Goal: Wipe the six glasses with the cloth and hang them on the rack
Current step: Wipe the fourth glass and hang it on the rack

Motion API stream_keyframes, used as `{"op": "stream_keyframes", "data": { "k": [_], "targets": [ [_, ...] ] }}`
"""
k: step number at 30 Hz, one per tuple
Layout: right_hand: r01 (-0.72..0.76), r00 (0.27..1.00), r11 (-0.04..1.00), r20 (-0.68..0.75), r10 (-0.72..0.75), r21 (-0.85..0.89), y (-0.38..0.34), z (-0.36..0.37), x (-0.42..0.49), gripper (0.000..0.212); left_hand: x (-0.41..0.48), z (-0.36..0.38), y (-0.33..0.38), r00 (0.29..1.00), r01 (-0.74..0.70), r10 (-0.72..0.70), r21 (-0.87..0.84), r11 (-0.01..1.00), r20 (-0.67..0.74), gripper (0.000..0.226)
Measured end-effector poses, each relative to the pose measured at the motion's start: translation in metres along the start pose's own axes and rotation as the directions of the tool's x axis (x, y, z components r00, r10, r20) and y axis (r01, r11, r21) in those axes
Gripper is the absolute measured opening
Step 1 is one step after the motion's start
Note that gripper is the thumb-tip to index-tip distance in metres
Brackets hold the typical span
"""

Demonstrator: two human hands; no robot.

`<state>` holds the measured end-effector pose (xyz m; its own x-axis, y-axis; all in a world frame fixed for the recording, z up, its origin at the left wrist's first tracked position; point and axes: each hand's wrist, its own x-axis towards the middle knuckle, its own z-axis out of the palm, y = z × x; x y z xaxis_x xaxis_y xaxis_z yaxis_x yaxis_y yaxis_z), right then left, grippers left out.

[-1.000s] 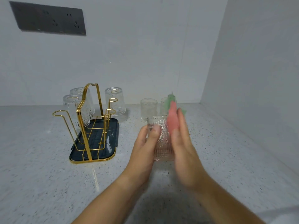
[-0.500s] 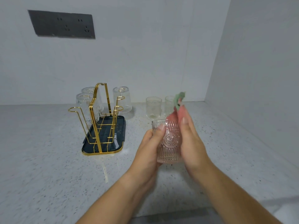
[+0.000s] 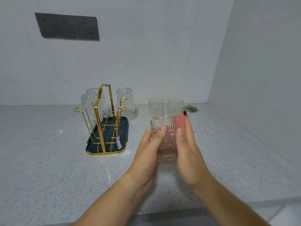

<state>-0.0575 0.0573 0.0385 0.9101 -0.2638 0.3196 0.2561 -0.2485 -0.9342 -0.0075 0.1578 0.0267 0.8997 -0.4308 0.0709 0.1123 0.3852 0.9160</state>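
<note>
My left hand (image 3: 147, 154) grips a ribbed clear glass (image 3: 166, 144) upright above the counter. My right hand (image 3: 189, 154) lies flat against the glass's right side and presses a pink and green cloth (image 3: 180, 121) onto it; the cloth's green end sticks out past my fingertips. Two more glasses (image 3: 156, 108) (image 3: 175, 106) stand upright on the counter behind. The gold wire rack (image 3: 104, 118) on its dark tray (image 3: 123, 144) stands to the left, with three glasses hung upside down at its far end (image 3: 88, 105) (image 3: 125, 100) (image 3: 92, 92).
The speckled white counter (image 3: 48, 160) runs to a back wall and a right side wall that meet in a corner. A dark socket panel (image 3: 66, 26) is on the back wall. The counter's front edge lies near the bottom of the view.
My right hand has slid down and along the glass with the cloth, and the glass has turned a little in my left hand. The view has shifted slightly.
</note>
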Motion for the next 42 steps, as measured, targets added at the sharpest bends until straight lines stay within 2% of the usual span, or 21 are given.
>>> {"op": "stream_keyframes", "data": {
  "k": [2, 5, 9, 11, 14, 15, 17, 19, 21, 23, 24, 26, 29, 30, 33, 34, 36, 39, 42],
  "targets": [
    [-0.034, 0.998, 0.995, -0.04, 0.038, 0.094, -0.004, -0.006, 0.011, 0.052, -0.003, 0.006, 0.001, 0.999, 0.013, -0.012, -0.012, 1.0, 0.053, 0.052],
    [-0.011, 0.999, 0.999, 0.037, 0.009, 0.045, 0.001, -0.002, 0.002, 0.054, -0.001, 0.006, 0.005, 0.999, 0.035, -0.032, -0.072, 0.997, 0.044, 0.049],
    [0.078, 0.993, 0.993, 0.094, -0.07, -0.088, 0.023, 0.009, -0.026, 0.059, 0.003, 0.001, 0.003, 0.995, -0.011, 0.012, 0.004, 1.0, -0.104, 0.079],
    [0.073, 0.994, 0.994, 0.083, -0.066, -0.085, 0.02, 0.007, -0.025, 0.055, -0.001, 0.003, 0.0, 0.995, -0.019, 0.021, 0.019, 1.0, -0.096, 0.079],
    [0.006, 0.999, 1.0, 0.036, -0.005, -0.017, 0.0, -0.005, -0.007, 0.047, -0.006, 0.008, -0.002, 0.999, 0.025, -0.025, -0.015, 1.0, -0.047, 0.093],
    [-0.009, 1.0, 1.0, 0.004, 0.009, 0.027, -0.006, -0.01, 0.002, 0.047, -0.007, 0.01, -0.003, 0.999, 0.034, -0.035, -0.04, 0.999, -0.006, 0.088],
    [-0.02, 0.998, 0.996, -0.065, 0.026, 0.092, -0.014, -0.017, 0.014, 0.047, -0.007, 0.016, -0.003, 0.999, 0.034, -0.032, -0.056, 0.998, 0.027, 0.06],
    [-0.03, 0.998, 0.995, -0.05, 0.035, 0.092, -0.015, -0.017, 0.012, 0.047, -0.008, 0.021, 0.002, 0.997, 0.06, -0.055, -0.097, 0.993, 0.057, 0.048],
    [-0.013, 0.999, 0.999, 0.033, 0.011, 0.042, -0.008, -0.01, -0.001, 0.048, -0.002, 0.017, 0.004, 0.998, 0.054, -0.051, -0.131, 0.99, 0.024, 0.053],
    [0.044, 0.995, 0.998, 0.087, -0.041, -0.035, 0.005, -0.003, -0.017, 0.049, 0.002, 0.012, 0.005, 0.999, 0.03, -0.035, -0.135, 0.99, -0.036, 0.076],
    [0.071, 0.994, 0.996, 0.093, -0.066, -0.06, 0.01, 0.0, -0.024, 0.05, 0.003, 0.011, 0.005, 0.997, 0.022, -0.032, -0.123, 0.992, -0.075, 0.083],
    [0.109, 0.991, 0.992, 0.085, -0.103, -0.061, 0.018, 0.003, -0.029, 0.05, 0.003, 0.009, 0.003, 0.994, 0.011, -0.024, -0.121, 0.993, -0.106, 0.082],
    [0.072, 0.996, 0.997, 0.051, -0.071, -0.018, 0.017, 0.0, -0.021, 0.05, 0.0, 0.01, -0.001, 0.995, 0.053, -0.065, -0.149, 0.987, -0.078, 0.089],
    [0.036, 0.999, 0.999, 0.036, -0.036, 0.001, 0.012, -0.004, -0.014, 0.053, 0.0, 0.01, -0.002, 0.997, 0.053, -0.061, -0.148, 0.988, -0.048, 0.084],
    [-0.054, 0.998, 0.99, -0.022, 0.057, 0.127, 0.002, -0.016, 0.011, 0.05, -0.003, 0.015, -0.004, 0.998, 0.053, -0.049, -0.125, 0.991, 0.032, 0.043],
    [-0.063, 0.997, 0.985, -0.028, 0.068, 0.158, -0.001, -0.018, 0.016, 0.048, -0.004, 0.017, -0.003, 0.997, 0.07, -0.065, -0.129, 0.989, 0.041, 0.037],
    [-0.06, 0.998, 0.987, -0.006, 0.062, 0.15, -0.002, -0.015, 0.013, 0.044, -0.001, 0.017, -0.001, 0.997, 0.075, -0.072, -0.128, 0.989, 0.026, 0.041],
    [-0.04, 0.997, 0.996, 0.073, 0.034, 0.077, 0.008, -0.003, -0.012, 0.044, 0.003, 0.012, 0.003, 0.995, 0.059, -0.067, -0.103, 0.993, -0.074, 0.078],
    [-0.028, 0.997, 0.999, 0.076, 0.027, 0.022, 0.021, 0.003, -0.029, 0.048, 0.0, 0.008, 0.005, 0.992, 0.057, -0.063, -0.056, 0.997, -0.109, 0.08]
  ]
}}
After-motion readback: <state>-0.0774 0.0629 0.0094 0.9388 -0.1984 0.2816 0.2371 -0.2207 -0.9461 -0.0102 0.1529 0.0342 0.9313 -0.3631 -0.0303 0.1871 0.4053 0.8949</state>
